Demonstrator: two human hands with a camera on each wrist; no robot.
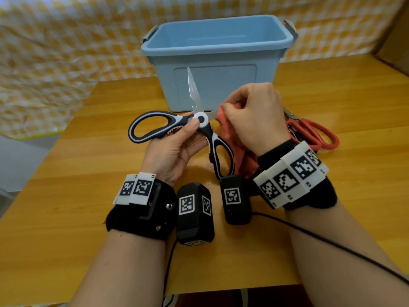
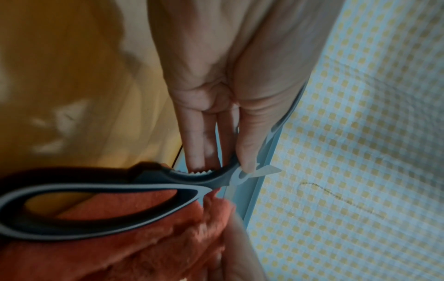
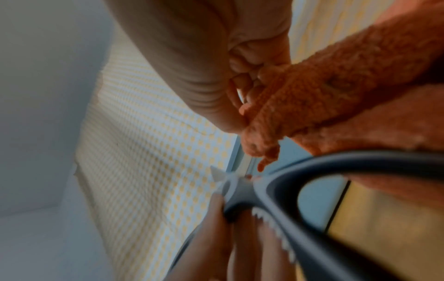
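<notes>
From the head view, the left hand [image 1: 174, 149] comes up from the near side and pinches the black-and-white scissors [image 1: 200, 118] at the pivot, thumb on the white disc, fingers underneath. The scissors are spread wide in a cross: one blade points up and away toward the blue bin [image 1: 232, 85], while the other runs out to the right, straight into the right hand [image 1: 254, 116]. That hand is curled round an orange cloth [image 1: 231, 136] bunched over the blade, so the blade's long axis lies left to right, from pivot to right hand. The right hand is the nearer one to that edge, and any stroke probably has to run along this line. A pair of red scissors [image 1: 296, 125] lies on the table [image 1: 66, 196] beyond the right wrist. The left wrist view shows the left hand [image 2: 228, 76] gripping the scissors [image 2: 192, 178] at the toothed neck, with the cloth [image 2: 144, 237] just below the handle loop. In the blurred right wrist view, the right hand [image 3: 192, 66] pinches the cloth [image 3: 324, 95] just above the pivot of the scissors [image 3: 276, 188].
</notes>
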